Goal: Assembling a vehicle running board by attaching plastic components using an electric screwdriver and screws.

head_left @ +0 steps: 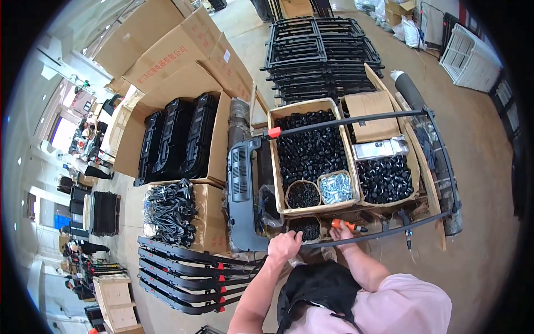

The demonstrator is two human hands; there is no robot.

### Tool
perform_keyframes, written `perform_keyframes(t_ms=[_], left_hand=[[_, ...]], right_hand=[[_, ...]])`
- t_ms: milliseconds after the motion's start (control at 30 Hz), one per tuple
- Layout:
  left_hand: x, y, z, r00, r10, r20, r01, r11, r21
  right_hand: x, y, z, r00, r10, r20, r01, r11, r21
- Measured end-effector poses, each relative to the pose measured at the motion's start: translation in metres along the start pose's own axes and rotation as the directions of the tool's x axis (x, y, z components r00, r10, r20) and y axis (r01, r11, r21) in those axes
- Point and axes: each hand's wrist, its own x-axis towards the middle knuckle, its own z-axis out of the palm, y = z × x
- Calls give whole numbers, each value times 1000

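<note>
A large dark frame (384,234) lies across the work area, with a wide grey plastic housing (240,189) along its left end and thin black tube around the other sides. My left hand (285,245) is closed on the near tube, beside the housing's lower corner. My right hand (344,232) reaches past that tube, its fingers curled at an orange and black power screwdriver (348,225) whose tip points right. The tube and the hand itself partly hide this grip. A red piece (274,132) sits on the frame's far left corner.
Under the frame stand a carton of black caps (311,139), a box of silver screws (336,188) and another carton of black knobs (384,181). Left are boxed black housings (177,136), bundled cables (168,214) and stacked grey rails (189,278). Black frames (322,50) pile up behind.
</note>
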Motion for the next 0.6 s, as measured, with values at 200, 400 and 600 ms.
perform_keyframes(t_ms=[200,400,600], left_hand=[[1,-11,-2,999,-40,30,41,999,-24],[-4,-8,-4,999,-54,-6,53,996,-72],[-37,7,-9,526,267,-807,-587,801,-118]], right_hand=[[-67,-20,16,958,286,-23,-273,881,-387],[-224,-106,82,796,601,-69,-62,-31,-998],[-183,-191,317,769,131,626,625,-358,-694]])
